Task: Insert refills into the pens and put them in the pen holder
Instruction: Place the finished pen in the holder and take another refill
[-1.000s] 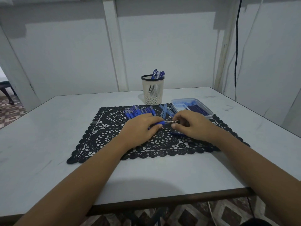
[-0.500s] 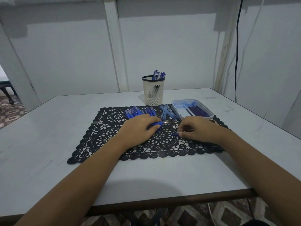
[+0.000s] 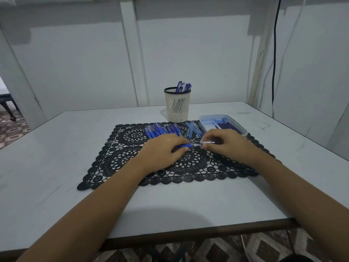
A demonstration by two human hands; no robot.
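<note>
Pen [image 3: 194, 144]: hanging just above the mat [image 3: 120, 157], bridging the gap between the two hands, with its blue grip end in the left hand [image 3: 164, 150] and its clear end in the right hand [image 3: 226, 144].
Long axis: running left to right, roughly parallel to the near edge of the surface [image 3: 47, 167].
Left hand state: fingers curling round the blue grip section and clamping it.
Right hand state: thumb and fingertips pinching the clear part close to the joint. Whether this is the barrel or a bare refill cannot be told.
Step in hand: by the pose, the two parts are probably being mated. The coming push is likely running straight along the pen's axis, right hand toward left.
Pen holder [image 3: 177, 108]: standing upright beyond the mat's far edge and already carrying several blue pens. The left hand is lying somewhat nearer to it.
Loose pens [image 3: 160, 130]: lying in a row on the mat, just beyond the left hand.
Tray [image 3: 239, 127]: sitting just beyond the right hand, holding dark refills.
Writing: none is showing legibly.
</note>
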